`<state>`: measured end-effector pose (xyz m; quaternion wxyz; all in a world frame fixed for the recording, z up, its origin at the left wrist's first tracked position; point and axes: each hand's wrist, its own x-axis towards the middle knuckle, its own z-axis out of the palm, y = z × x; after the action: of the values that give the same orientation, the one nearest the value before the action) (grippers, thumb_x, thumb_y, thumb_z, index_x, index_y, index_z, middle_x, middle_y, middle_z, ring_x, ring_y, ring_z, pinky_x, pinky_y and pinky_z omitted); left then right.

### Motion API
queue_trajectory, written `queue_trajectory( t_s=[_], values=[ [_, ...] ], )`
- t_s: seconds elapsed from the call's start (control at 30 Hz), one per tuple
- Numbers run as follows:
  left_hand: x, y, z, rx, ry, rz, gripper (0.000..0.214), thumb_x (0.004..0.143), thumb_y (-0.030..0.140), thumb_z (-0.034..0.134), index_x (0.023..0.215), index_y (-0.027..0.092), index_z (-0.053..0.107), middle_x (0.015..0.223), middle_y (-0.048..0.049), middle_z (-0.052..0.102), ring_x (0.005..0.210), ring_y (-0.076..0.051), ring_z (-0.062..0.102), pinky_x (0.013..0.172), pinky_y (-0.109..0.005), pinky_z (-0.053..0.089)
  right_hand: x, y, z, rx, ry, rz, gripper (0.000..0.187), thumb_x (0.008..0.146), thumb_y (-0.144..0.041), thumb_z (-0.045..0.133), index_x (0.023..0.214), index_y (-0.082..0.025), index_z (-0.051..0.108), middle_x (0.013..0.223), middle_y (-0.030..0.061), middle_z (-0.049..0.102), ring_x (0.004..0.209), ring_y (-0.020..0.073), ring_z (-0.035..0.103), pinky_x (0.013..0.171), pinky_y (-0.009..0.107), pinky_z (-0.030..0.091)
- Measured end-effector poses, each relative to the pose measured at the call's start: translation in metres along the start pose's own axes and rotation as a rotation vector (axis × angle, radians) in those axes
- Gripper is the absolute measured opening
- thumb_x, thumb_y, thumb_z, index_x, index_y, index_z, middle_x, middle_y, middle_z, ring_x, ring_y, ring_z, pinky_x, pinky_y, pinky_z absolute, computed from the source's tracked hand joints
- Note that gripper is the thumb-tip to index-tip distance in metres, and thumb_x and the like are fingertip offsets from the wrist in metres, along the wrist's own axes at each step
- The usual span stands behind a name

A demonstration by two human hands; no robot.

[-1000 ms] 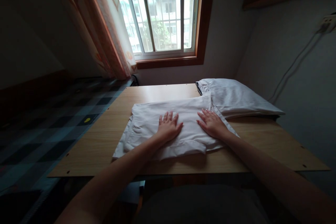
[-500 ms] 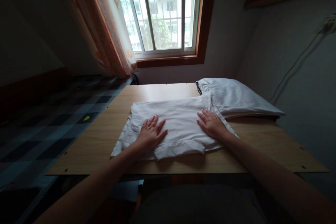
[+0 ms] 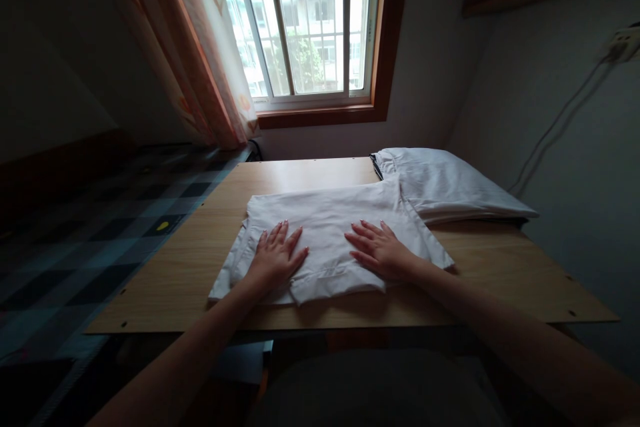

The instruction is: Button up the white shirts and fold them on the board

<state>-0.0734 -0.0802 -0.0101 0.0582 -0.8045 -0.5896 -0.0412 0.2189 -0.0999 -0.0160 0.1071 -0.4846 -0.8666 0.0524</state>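
Note:
A folded white garment (image 3: 330, 213), perhaps a shirt, lies flat on the wooden tabletop (image 3: 165, 280). On its left part rests my left hand (image 3: 277, 255), palm down with the fingers spread. My right hand (image 3: 380, 250) lies flat on the right part, its fingers stretched out toward the left. Neither hand grips the cloth. Along the near edge the fabric forms a loose flap between the hands. Behind and to the right, a second heap of white cloth (image 3: 450, 180) with dark edging touches the garment's far right corner.
A bed with a checked cover (image 3: 100, 247) adjoins the table on the left. Beyond the table are a window (image 3: 315, 33) and an orange patterned curtain (image 3: 185, 60). A cable (image 3: 555, 123) hangs from a socket (image 3: 623, 45) on the right wall.
My right hand has slid left and nearer to me across the garment. My left hand has shifted slightly left. The garment keeps nearly the same shape.

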Motion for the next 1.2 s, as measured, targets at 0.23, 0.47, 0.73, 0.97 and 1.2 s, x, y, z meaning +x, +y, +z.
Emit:
queue_trajectory(
  t_s=[0.23,0.47,0.73,0.97,1.2],
  values=[
    [0.000,-0.005,-0.002,-0.016,-0.033,0.025,0.058,0.096,0.052,0.037,0.146,0.024,0.045,0.159,-0.0122,0.029,0.148,-0.027,0.023,0.120,-0.049,0.013,-0.005,0.009,0.003,-0.050,0.000,0.022,0.055,0.102,-0.051,0.028,0.150,-0.026,0.040,0.158,0.0067,0.030,0.148,0.0247,0.024,0.119,0.053,0.016],
    [-0.009,-0.021,-0.001,-0.026,-0.011,-0.017,0.058,0.097,0.051,0.036,0.147,0.025,0.044,0.160,-0.0089,0.027,0.149,-0.025,0.022,0.121,-0.045,0.016,-0.020,0.030,0.008,-0.082,0.050,0.103,0.060,0.099,-0.055,0.032,0.149,-0.022,0.043,0.158,0.0100,0.032,0.147,0.0254,0.026,0.120,0.045,0.020],
    [-0.028,-0.043,0.005,0.019,0.024,-0.092,0.060,0.094,0.051,0.037,0.146,0.021,0.046,0.158,-0.0107,0.033,0.146,-0.028,0.028,0.119,-0.045,0.021,-0.036,0.047,0.004,-0.116,0.084,0.218,0.059,0.098,-0.052,0.036,0.146,-0.020,0.047,0.155,0.0107,0.036,0.145,0.0264,0.031,0.120,0.045,0.023],
    [-0.044,-0.059,0.006,0.061,0.037,-0.156,0.068,0.094,0.050,0.033,0.145,0.006,0.043,0.154,-0.0191,0.037,0.146,-0.028,0.028,0.120,-0.041,0.023,-0.049,0.056,0.003,-0.120,0.048,0.281,0.058,0.098,-0.050,0.036,0.148,-0.022,0.044,0.157,0.0093,0.035,0.146,0.0253,0.029,0.119,0.045,0.025],
    [-0.037,-0.075,-0.003,0.013,-0.016,-0.181,0.069,0.090,0.051,0.037,0.145,0.010,0.043,0.151,-0.0156,0.043,0.142,-0.029,0.036,0.117,-0.042,0.028,-0.050,0.071,-0.010,-0.049,0.101,0.224,0.058,0.093,-0.049,0.045,0.141,-0.017,0.051,0.148,0.0122,0.048,0.138,0.0268,0.044,0.114,0.042,0.034]
  ],
)
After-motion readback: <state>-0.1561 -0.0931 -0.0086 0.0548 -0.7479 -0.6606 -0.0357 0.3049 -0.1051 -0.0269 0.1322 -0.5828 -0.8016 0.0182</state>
